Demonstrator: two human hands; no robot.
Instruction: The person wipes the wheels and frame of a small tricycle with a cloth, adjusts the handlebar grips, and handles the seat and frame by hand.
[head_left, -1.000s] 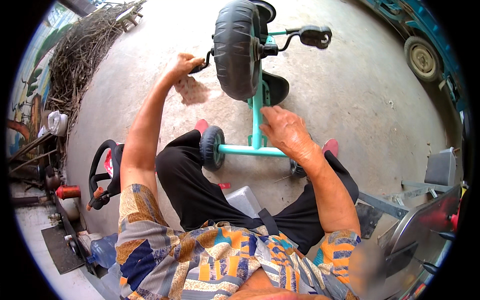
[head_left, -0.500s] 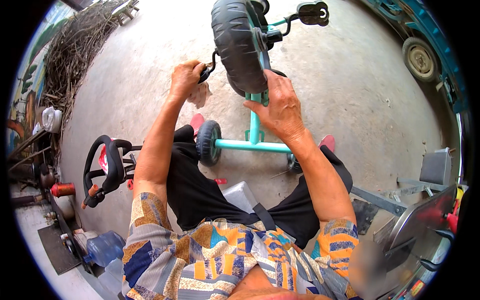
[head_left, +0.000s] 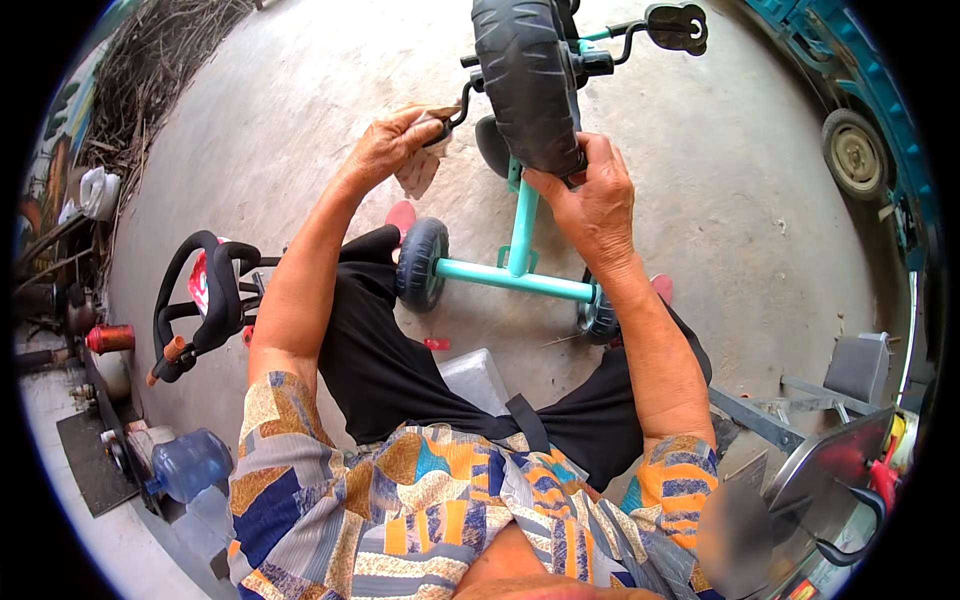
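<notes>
A child's tricycle stands between my legs, with a turquoise frame (head_left: pixel 524 225) and a large black front wheel (head_left: pixel 528 85) raised toward the far side. My left hand (head_left: pixel 392 148) is closed on a pale, crumpled cloth (head_left: pixel 418 176), wrapped about the near-left pedal end of the black crank (head_left: pixel 462 104). The pedal is mostly hidden by hand and cloth. My right hand (head_left: pixel 592 200) grips the lower edge of the front wheel, thumb on the near side by the frame. On the far right, the other pedal (head_left: pixel 678 28) sticks out free.
Two small rear wheels (head_left: pixel 423 265) rest by my feet. To my left lie a black padded ring-shaped part (head_left: pixel 205 305) and a blue water jug (head_left: pixel 190 466). A turquoise vehicle with a wheel (head_left: pixel 855 152) is at far right. Sticks (head_left: pixel 165 75) are piled at far left.
The front wheel and crank have shifted to the right and slightly away in the picture, and my right hand went with them. My left hand moved right, with more cloth showing around the pedal.
</notes>
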